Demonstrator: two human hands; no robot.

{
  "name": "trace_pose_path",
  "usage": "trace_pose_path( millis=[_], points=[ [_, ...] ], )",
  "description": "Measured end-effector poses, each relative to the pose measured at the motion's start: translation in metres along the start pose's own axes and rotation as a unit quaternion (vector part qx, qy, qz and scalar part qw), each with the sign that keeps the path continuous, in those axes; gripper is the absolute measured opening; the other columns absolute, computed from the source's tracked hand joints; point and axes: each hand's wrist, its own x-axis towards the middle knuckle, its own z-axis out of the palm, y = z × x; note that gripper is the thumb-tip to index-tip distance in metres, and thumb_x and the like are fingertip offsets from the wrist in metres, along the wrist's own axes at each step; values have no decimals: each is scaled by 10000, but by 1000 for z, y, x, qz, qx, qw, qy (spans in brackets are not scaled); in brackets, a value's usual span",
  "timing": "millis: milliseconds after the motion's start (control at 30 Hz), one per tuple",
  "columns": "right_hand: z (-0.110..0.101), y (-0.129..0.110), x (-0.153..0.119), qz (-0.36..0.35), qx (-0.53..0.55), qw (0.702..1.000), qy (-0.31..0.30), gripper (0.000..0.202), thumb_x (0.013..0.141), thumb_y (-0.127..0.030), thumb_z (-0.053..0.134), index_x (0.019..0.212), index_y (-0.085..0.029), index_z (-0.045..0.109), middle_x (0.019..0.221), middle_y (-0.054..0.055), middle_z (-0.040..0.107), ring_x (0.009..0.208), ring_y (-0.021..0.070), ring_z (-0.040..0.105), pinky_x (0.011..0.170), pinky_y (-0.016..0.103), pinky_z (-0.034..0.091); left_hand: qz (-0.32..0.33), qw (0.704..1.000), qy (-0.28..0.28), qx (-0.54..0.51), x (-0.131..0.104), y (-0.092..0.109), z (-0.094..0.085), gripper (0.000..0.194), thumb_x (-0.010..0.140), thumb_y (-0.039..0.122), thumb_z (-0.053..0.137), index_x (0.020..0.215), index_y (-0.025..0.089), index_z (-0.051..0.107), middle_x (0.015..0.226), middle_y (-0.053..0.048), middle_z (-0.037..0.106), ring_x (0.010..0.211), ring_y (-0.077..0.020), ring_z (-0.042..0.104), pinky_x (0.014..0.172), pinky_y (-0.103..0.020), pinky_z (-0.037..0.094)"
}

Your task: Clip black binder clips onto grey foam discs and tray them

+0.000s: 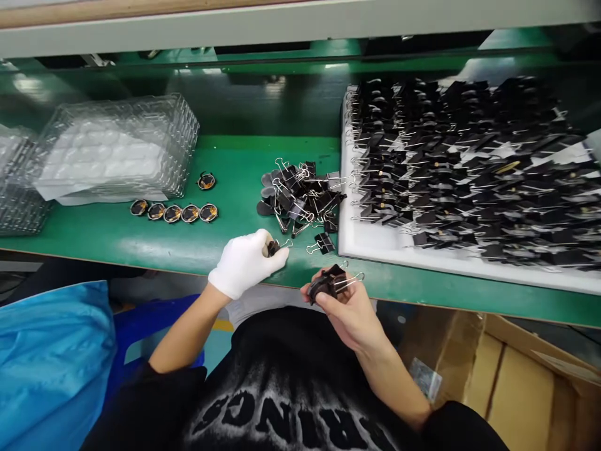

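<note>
My left hand, in a white glove, is closed on a black binder clip near the bench's front edge; one wire handle sticks out past the fingers. My bare right hand grips a round black part, and another binder clip is clamped on that part with its wire handles pointing right. Beyond both hands lies a heap of black binder clips, with several dark round discs at its left side. A single loose clip rests between the heap and my right hand.
At right, a white foam tray holds many clipped black parts in rows. Stacked clear plastic trays stand at left. Several small round parts line up on the green bench. A cardboard box sits below, right.
</note>
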Motion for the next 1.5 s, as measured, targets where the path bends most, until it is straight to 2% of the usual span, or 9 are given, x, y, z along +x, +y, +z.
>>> trace_pose_path(
  millis=[100, 200, 300, 433, 567, 700, 1000, 1167, 1500],
  points=[
    [14, 8, 3, 7, 10, 1000, 10, 334, 764, -368, 944, 1011, -231, 766, 1059, 58, 801, 1011, 208, 765, 892, 344, 638, -6, 983, 66, -170, -8, -7, 1, 205, 897, 403, 631, 855, 203, 642, 642, 29, 639, 597, -138, 609, 634, -265, 477],
    [26, 7, 7, 40, 51, 998, -8, 395, 773, -452, 922, 1067, -236, 770, 1257, 83, 774, 1165, 260, 732, 971, 434, 638, 88, 950, 92, -285, -16, -4, 1, 203, 887, 341, 631, 1012, 196, 702, 814, -7, 717, 679, -139, 648, 652, -265, 521],
    [28, 3, 13, 60, 57, 996, -21, 381, 748, -448, 939, 1003, -236, 752, 1112, 66, 815, 1001, 248, 777, 961, 481, 643, 201, 944, 58, -257, -20, 0, -5, 270, 923, 313, 640, 1157, 214, 733, 958, -54, 724, 866, -175, 684, 765, -304, 550],
    [20, 0, 15, 20, -11, 1000, -11, 417, 730, -423, 952, 1048, -232, 761, 1069, 75, 822, 989, 248, 782, 1013, 473, 620, 181, 950, -27, -253, -20, 0, -17, 378, 1003, 272, 493, 1335, 196, 655, 873, -18, 683, 765, -139, 626, 740, -286, 522],
    [14, -1, 14, -40, -55, 997, -29, 427, 766, -432, 928, 1121, -240, 787, 1177, 96, 807, 1103, 272, 764, 1108, 480, 567, 108, 968, -72, -213, -24, 6, -24, 150, 878, 319, 628, 921, 180, 669, 624, 68, 533, 551, -93, 436, 567, -243, 364],
    [10, -1, 12, -37, -66, 996, -48, 388, 785, -425, 915, 1099, -230, 797, 1151, 99, 814, 1058, 265, 777, 1062, 447, 592, 124, 976, -85, -156, -28, 18, -26, 296, 814, 390, 675, 649, 197, 523, 545, 72, 426, 527, -85, 343, 549, -250, 284],
    [4, -3, 4, -57, -83, 995, -12, 380, 777, -453, 910, 1053, -234, 765, 1165, 93, 805, 1044, 260, 768, 1035, 447, 596, 86, 973, -134, -170, -35, 30, -28, 271, 889, 429, 636, 753, 195, 624, 547, 68, 501, 505, -88, 391, 531, -232, 321],
    [-3, -13, 5, -112, -73, 987, 85, 361, 745, -437, 935, 973, -231, 745, 972, 30, 777, 902, 187, 722, 895, 360, 614, 102, 969, -121, -191, -32, 23, -31, 262, 916, 359, 595, 726, 183, 630, 522, 67, 509, 502, -79, 422, 528, -218, 332],
    [-3, -13, 6, -48, -45, 994, 92, 467, 652, -503, 970, 877, -217, 677, 820, 8, 721, 734, 166, 660, 722, 332, 593, 172, 960, -116, -189, -30, 29, -29, 298, 952, 399, 597, 768, 184, 694, 534, 72, 519, 506, -71, 396, 538, -217, 330]
  ],
)
